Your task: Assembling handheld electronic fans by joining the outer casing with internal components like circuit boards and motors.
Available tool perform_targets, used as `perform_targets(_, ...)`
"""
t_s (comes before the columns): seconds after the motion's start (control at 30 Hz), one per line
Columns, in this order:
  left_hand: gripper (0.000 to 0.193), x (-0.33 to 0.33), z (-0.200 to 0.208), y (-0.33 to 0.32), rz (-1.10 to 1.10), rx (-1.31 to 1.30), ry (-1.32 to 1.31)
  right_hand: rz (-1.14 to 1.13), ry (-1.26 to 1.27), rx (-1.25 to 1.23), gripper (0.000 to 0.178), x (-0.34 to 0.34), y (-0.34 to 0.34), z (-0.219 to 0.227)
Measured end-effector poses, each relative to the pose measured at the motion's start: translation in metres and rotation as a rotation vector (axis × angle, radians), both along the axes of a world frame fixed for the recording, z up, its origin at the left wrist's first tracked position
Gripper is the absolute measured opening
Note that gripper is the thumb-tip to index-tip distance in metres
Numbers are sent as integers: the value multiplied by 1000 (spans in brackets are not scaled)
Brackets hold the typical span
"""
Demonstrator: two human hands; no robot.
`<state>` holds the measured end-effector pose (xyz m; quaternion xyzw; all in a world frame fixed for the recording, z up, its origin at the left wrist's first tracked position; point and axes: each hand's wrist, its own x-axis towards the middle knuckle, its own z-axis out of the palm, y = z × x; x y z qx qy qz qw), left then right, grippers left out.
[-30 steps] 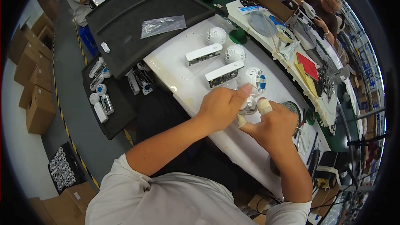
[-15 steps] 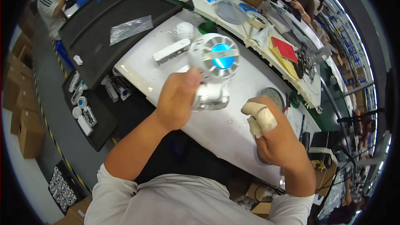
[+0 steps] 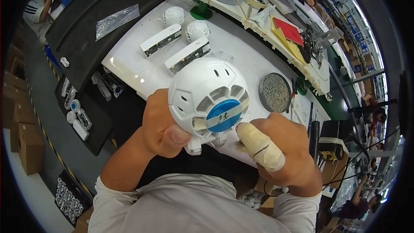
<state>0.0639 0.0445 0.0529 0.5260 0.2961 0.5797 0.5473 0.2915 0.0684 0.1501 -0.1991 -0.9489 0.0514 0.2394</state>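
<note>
My left hand point(image 3: 166, 131) is closed round the left and lower side of a white, ball-shaped plastic housing point(image 3: 202, 82) with slots and vents. The housing is held up close in the middle, and its front bears a blue disc point(image 3: 224, 115) crossed by a strip of beige tape with a handwritten mark. White parts stick out below it. At the housing's lower right, my right hand point(image 3: 280, 146) has its fingers curled, with a beige wrapping on the digit nearest the disc. Whatever those fingers hold is hidden, and whether they touch the housing I cannot tell.
On the white table behind lie two white round shells point(image 3: 174, 16) and two long white pieces with circuit boards point(image 3: 161, 39). A round dish of small metal parts point(image 3: 275, 92) sits to the right. A black foam sheet point(image 3: 86, 21) with a clear plastic bag point(image 3: 117, 20) is at left.
The housing has come nearer and lower, and its blue disc now faces me, no longer glowing brightly. My right hand has moved up beside it. More white pieces show behind.
</note>
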Motion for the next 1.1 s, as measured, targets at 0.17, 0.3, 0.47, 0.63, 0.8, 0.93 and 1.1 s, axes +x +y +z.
perform_targets(0.17, 59, 5, 2, 1, 71, 129, 75, -7, -64, 127, 49, 2, -2, 0)
perform_targets(0.3, 48, 8, 5, 4, 129, 234, 139, -17, -87, 152, 49, 3, -3, 1)
perform_targets(0.47, 40, 12, 8, 8, 206, 368, 218, -32, -74, 158, 47, 3, -4, 0)
perform_targets(0.63, 42, 13, 10, 13, 287, 501, 298, -73, -141, 220, 41, 0, -9, 4)
perform_targets(0.8, 39, 8, 10, 23, 328, 659, 509, -130, -309, 176, 20, 1, -9, 4)
perform_targets(0.93, 35, 9, 7, 26, 355, 679, 638, -134, -343, 73, 13, 4, 2, -10)
perform_targets(1.1, 35, 12, 4, 25, 353, 576, 671, -56, -436, 103, 16, 2, 16, -13)
